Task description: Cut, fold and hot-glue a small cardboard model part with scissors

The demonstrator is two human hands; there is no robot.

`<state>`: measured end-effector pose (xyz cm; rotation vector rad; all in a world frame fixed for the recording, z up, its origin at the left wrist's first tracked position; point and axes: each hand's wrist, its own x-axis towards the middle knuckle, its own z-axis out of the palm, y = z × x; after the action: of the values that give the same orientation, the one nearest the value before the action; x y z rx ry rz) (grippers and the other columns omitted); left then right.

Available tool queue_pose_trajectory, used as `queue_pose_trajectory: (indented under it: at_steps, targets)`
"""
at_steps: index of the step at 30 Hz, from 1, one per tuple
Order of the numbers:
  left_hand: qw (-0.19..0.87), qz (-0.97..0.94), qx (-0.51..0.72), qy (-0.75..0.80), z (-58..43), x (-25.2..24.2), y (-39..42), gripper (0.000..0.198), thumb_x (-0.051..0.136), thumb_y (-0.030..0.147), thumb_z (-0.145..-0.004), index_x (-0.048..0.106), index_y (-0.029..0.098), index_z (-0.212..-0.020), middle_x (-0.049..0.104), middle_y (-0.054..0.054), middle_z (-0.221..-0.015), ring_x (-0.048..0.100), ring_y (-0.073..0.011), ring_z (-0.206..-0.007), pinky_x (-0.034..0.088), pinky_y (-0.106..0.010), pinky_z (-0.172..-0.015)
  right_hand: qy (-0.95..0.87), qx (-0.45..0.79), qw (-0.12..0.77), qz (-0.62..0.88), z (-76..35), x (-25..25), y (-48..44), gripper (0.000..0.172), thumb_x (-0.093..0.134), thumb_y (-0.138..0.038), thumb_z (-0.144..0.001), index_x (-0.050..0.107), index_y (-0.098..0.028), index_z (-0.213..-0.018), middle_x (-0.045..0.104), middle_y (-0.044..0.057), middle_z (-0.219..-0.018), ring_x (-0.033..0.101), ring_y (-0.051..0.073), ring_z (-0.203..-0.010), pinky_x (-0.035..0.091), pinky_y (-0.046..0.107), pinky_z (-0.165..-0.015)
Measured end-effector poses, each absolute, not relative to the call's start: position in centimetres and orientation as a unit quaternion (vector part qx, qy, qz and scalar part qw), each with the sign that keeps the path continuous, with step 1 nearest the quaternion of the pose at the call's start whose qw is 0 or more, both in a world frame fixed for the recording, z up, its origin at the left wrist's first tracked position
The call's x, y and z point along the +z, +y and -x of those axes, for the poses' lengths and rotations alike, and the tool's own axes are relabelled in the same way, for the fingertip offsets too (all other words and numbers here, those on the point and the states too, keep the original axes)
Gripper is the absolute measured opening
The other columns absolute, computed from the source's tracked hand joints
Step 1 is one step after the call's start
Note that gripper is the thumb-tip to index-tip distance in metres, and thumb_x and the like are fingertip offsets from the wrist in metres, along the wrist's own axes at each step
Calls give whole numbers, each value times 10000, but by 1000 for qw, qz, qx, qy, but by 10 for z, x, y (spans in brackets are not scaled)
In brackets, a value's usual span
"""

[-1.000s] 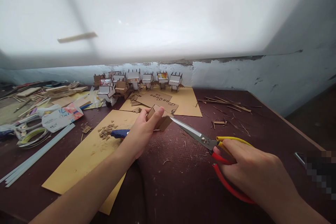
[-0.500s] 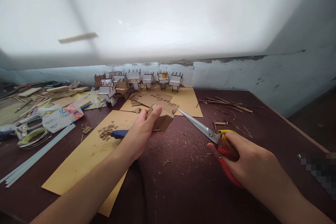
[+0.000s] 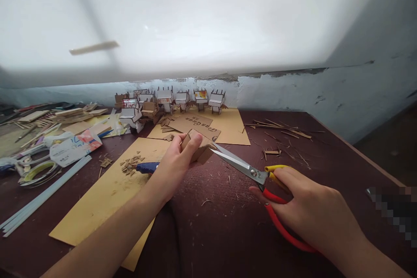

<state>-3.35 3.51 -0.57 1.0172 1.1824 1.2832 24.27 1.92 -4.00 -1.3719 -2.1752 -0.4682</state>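
My left hand is closed around a small folded cardboard piece, its thumb pressed on top. My right hand grips a pair of scissors with red and yellow handles. The blades are slightly parted and their tips meet the right edge of the cardboard piece. Behind my left wrist lies a blue tool, mostly hidden, its tip by several small cardboard scraps on a yellow board.
Several small cardboard models line the wall. Printed cardboard lies before them. On the left are pale sticks, a tape roll and wood pieces. Thin cardboard strips lie at the right rear of the dark table.
The scissors have moved left, bringing their blade tips to the cardboard piece. Their blades are now a little apart and the red handle has swung lower. My left hand keeps its hold.
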Motion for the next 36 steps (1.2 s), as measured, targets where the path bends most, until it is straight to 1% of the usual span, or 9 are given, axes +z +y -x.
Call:
queue_pose_trajectory:
  at_steps: [3,6,9,14,16,20,25,29,36]
  targets:
    - [525,-430,536,502,33,-6,35,560,691,655,-850,558,195,-1140,703,-94,-1092,684,-239,-1004,556,-417,-935,-805,-178,272,496,-243,-39,21,378,507,-579,-953,667,-237,-935,778,16,-899,717,215,-584,434,312,-452]
    - [526,-431,533,504,33,-7,36,558,687,658,-852,555,196,-1136,689,-88,-1086,681,-245,-1009,560,-427,-938,-806,-173,273,495,-244,-39,21,356,522,-556,-941,673,-236,-901,763,5,-830,692,201,-534,425,304,-445]
    - [526,-429,532,506,33,-8,36,554,683,660,-855,556,195,-1129,679,-81,-1059,680,-243,-993,568,-429,-925,-807,-167,263,501,-245,-40,20,262,557,-478,-906,662,-243,-859,730,-11,-763,644,181,-477,392,296,-440]
    - [523,-428,523,520,33,-6,35,532,682,665,-851,541,205,-1078,673,-65,-1019,686,-240,-997,577,-409,-911,-808,-170,237,512,-248,-43,18,90,601,-339,-787,609,-250,-778,679,-31,-707,584,165,-437,343,285,-438]
    - [523,-426,515,529,33,-5,34,543,678,677,-847,534,209,-1080,685,-72,-1021,695,-245,-1000,578,-399,-901,-810,-172,236,509,-250,-45,19,101,605,-347,-791,603,-250,-765,669,-31,-695,599,176,-454,338,285,-444]
    - [515,-426,506,545,33,-6,34,554,669,705,-833,531,216,-1055,695,-79,-1014,700,-247,-971,581,-385,-854,-809,-189,237,504,-252,-49,19,208,595,-436,-850,645,-238,-809,697,4,-725,625,198,-481,324,295,-463]
    - [512,-426,506,548,32,-6,33,556,670,713,-823,537,221,-1044,692,-85,-1027,692,-240,-957,579,-370,-814,-806,-217,231,500,-253,-52,19,273,579,-466,-884,668,-222,-799,713,37,-716,562,168,-441,262,290,-472]
    - [515,-421,501,554,32,-4,31,566,677,718,-812,548,218,-1045,706,-90,-1034,701,-254,-988,577,-374,-833,-810,-226,229,490,-254,-53,20,271,577,-450,-895,686,-213,-820,722,46,-726,552,158,-451,251,285,-481]
    - [542,-401,504,540,35,-11,36,553,705,704,-799,572,218,-1028,721,-87,-998,720,-251,-919,584,-379,-798,-809,-221,225,497,-253,-53,18,204,593,-399,-859,657,-229,-765,667,10,-645,560,183,-431,254,295,-476]
